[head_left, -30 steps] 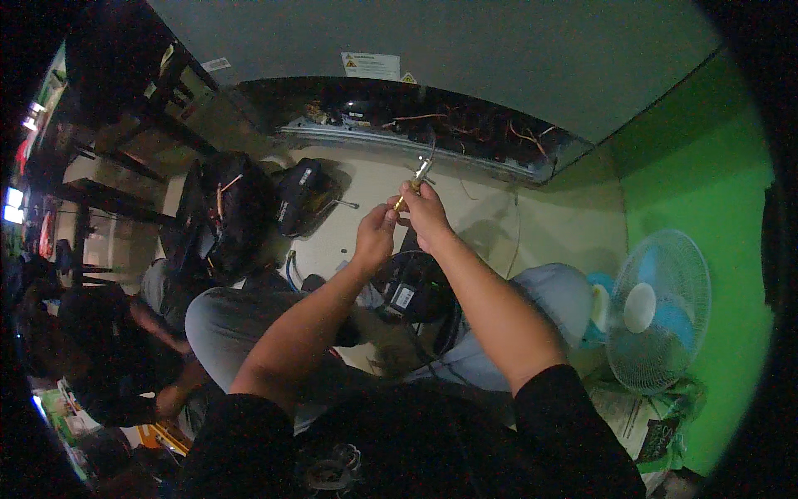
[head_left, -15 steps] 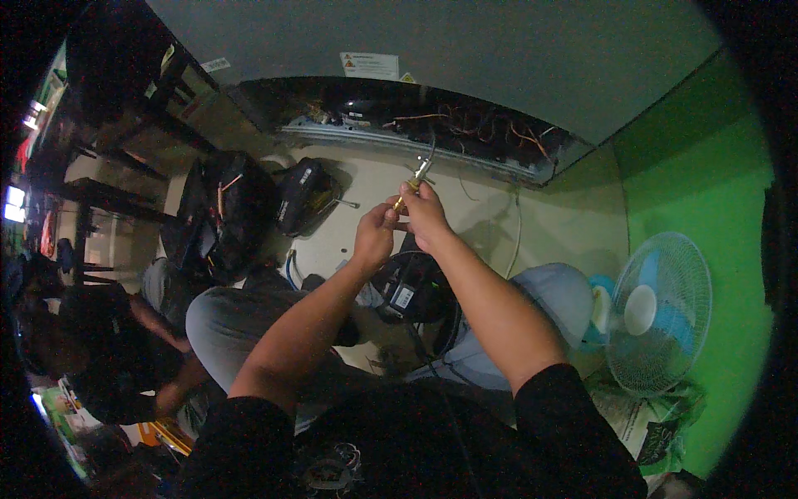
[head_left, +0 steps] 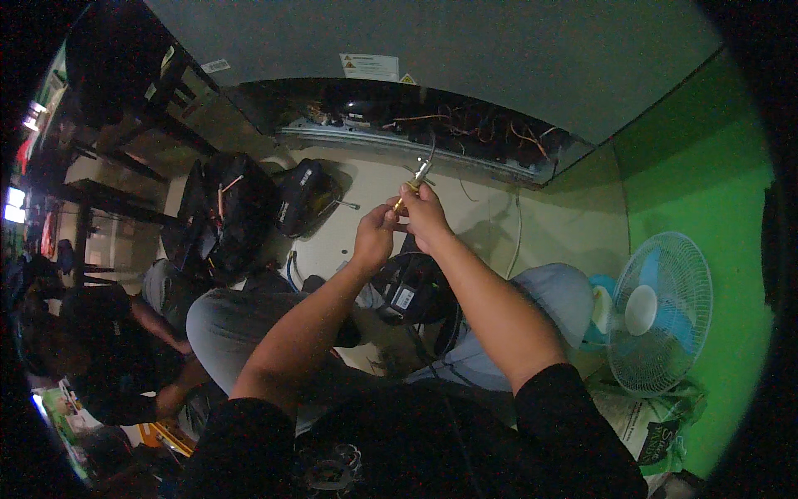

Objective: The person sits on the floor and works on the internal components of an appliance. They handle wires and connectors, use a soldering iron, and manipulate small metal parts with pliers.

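Observation:
A brass-and-silver valve fitting (head_left: 421, 170) is held out before me, close to the open compartment at the bottom of a large grey appliance (head_left: 465, 50). A thin dark tube (head_left: 433, 145) rises from its silver end toward that compartment. My right hand (head_left: 425, 218) grips the fitting's brass body between thumb and fingers. Just left of it, my left hand (head_left: 374, 239) pinches the fitting's lower brass end. My fingers cover part of the brass. Inside the compartment are a black compressor (head_left: 359, 108) and several bent copper pipes (head_left: 532, 138).
Two black bags (head_left: 237, 204) lie on the floor at left. Between my legs sits a black device (head_left: 413, 291) with a cable. A white-and-blue fan (head_left: 659, 313) stands at right by the green wall (head_left: 698, 179). Another person (head_left: 108, 341) sits at far left.
Almost nothing differs. Both hands keep their grip on the fitting at the same place.

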Tool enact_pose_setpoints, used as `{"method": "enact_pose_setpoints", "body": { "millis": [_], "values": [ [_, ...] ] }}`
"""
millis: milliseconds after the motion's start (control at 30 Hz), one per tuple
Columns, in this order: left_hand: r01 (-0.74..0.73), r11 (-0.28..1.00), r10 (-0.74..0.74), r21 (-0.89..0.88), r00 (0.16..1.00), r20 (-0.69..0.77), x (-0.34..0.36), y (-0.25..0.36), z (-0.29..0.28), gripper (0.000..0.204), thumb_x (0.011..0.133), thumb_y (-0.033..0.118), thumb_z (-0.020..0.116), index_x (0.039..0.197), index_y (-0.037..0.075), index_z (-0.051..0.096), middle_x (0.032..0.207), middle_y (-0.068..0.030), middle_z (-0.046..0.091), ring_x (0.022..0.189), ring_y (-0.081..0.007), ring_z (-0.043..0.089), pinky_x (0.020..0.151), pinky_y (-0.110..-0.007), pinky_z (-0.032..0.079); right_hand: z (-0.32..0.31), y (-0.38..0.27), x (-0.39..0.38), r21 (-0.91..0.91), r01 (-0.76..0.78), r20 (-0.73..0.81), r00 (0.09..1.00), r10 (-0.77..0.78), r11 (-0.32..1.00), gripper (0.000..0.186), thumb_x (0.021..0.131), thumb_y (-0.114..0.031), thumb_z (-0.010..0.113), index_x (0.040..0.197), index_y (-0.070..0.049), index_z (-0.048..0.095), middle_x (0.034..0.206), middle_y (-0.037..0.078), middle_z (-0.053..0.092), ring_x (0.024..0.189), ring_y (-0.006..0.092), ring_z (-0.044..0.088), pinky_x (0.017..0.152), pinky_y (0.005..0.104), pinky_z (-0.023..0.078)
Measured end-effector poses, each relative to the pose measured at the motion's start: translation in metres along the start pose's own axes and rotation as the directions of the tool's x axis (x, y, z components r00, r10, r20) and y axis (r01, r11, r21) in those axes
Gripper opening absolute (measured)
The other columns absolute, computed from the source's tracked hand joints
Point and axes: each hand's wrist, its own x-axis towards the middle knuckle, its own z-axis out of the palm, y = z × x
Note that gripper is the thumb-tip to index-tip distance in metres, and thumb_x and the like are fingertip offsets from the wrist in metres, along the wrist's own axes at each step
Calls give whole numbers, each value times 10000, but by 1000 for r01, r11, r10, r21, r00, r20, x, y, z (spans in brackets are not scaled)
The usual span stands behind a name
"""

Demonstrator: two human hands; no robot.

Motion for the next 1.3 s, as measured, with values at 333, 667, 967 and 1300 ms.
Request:
{"method": "enact_pose_setpoints", "body": {
  "millis": [333, 667, 967, 1300],
  "values": [
    [-29, 999, 30, -44, 1000, 10, 1, -7, -1, 351, 1067, 143, 452, 1339, -58, 545, 1160, -150, 669, 991, -234, 660, 920, -364, 513, -1, 3, 3, -2, -4, 0, 1000, 4, 1000, 196, 1028, -290, 543, 1137, -127, 525, 908, 52, 671, 737, 174, 666, 588, 378, 609],
    [-17, 997, 17, -72, 1000, -1, 4, -10, 0, 337, 1059, 79, 418, 1342, -64, 533, 1150, -166, 668, 951, -259, 681, 890, -362, 521, -1, 3, 3, 24, 7, 35, 999, -8, 1000, 204, 1030, -290, 547, 1139, -123, 502, 905, 52, 658, 744, 174, 651, 593, 379, 600],
    [-45, 999, 45, -22, 999, -12, 0, 0, 2, 335, 1054, 68, 422, 1342, -59, 537, 1147, -162, 670, 947, -247, 683, 899, -359, 531, 1, 0, 0, -12, 6, 29, 1000, -6, 1000, 177, 1034, -279, 538, 1123, -132, 495, 897, 42, 660, 715, 156, 641, 597, 367, 610],
    [-59, 998, 59, 4, 998, 3, -1, 2, 0, 338, 1059, 97, 431, 1337, -57, 545, 1141, -163, 672, 935, -256, 689, 882, -364, 536, 3, -5, -5, -3, -5, 14, 1000, 5, 1000, 177, 1034, -275, 540, 1129, -129, 509, 903, 47, 664, 715, 156, 644, 578, 355, 605]
  ]
}}
